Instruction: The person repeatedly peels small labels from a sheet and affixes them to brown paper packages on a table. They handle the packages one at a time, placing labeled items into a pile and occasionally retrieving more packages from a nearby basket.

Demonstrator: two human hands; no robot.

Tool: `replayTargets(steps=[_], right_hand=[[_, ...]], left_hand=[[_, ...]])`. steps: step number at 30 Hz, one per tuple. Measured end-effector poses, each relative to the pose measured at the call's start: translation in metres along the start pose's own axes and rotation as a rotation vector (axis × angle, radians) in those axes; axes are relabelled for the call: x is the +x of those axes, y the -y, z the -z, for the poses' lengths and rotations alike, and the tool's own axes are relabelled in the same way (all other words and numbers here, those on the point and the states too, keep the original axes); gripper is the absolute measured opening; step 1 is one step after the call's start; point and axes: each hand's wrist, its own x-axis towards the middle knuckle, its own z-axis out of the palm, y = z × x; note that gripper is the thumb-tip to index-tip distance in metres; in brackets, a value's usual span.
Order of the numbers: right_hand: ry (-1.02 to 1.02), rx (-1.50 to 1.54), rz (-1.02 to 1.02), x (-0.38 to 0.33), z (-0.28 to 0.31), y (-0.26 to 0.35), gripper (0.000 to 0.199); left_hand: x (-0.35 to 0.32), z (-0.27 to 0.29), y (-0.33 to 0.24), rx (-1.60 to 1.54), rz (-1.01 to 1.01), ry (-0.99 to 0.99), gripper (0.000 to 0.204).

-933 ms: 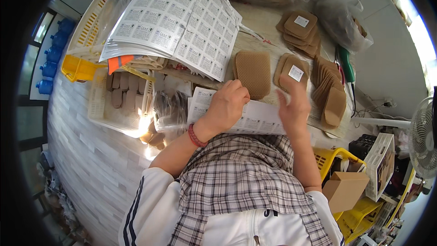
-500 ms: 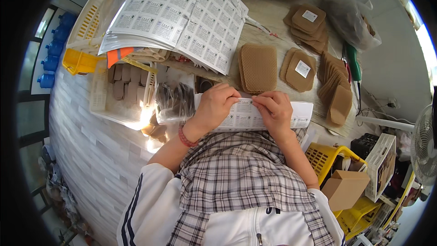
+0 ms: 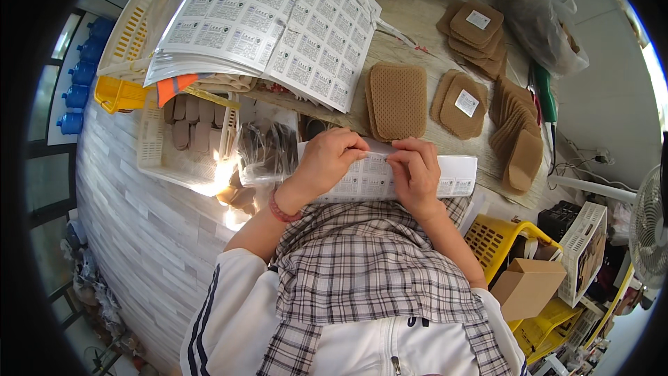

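A white sheet of printed labels [image 3: 456, 175] lies across my lap at the table's front edge. My left hand [image 3: 330, 159] pinches its upper edge, thumb and forefinger together. Close by on the right, my right hand [image 3: 416, 174] is closed in a pinch at the same edge, its thumb and forefinger meeting on the sheet. Just beyond my hands stands a stack of brown textured pads [image 3: 398, 101]. To its right is a smaller pile whose top pad [image 3: 464, 104] carries a white label.
A thick stack of label sheets [image 3: 236, 17] covers the table's left side. Fanned brown pads [image 3: 516, 132] and a green-handled tool [image 3: 545, 97] lie at the right. A white basket [image 3: 158, 143] stands left, a yellow basket [image 3: 487, 237] and cardboard box [image 3: 527, 289] lower right.
My right hand has shifted slightly, its fingers drawn closer together at the sheet's edge. My left hand stays almost where it was.
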Motion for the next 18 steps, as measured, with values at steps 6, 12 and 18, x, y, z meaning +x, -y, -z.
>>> replayTargets(steps=[6, 12, 18], right_hand=[[0.062, 0.186, 0.018, -0.010, 0.005, -0.002, 0.016], [-0.020, 0.490, -0.199, -0.014, 0.021, 0.002, 0.007], [-0.102, 0.676, -0.657, 0.044, 0.029, -0.037, 0.006]], left_hand=[[0.005, 0.013, 0.008, -0.154, 0.197, 0.223, 0.011], [0.014, 0.008, -0.004, 0.092, 0.042, 0.121, 0.011], [0.017, -0.008, -0.015, 0.401, -0.411, -0.119, 0.010]])
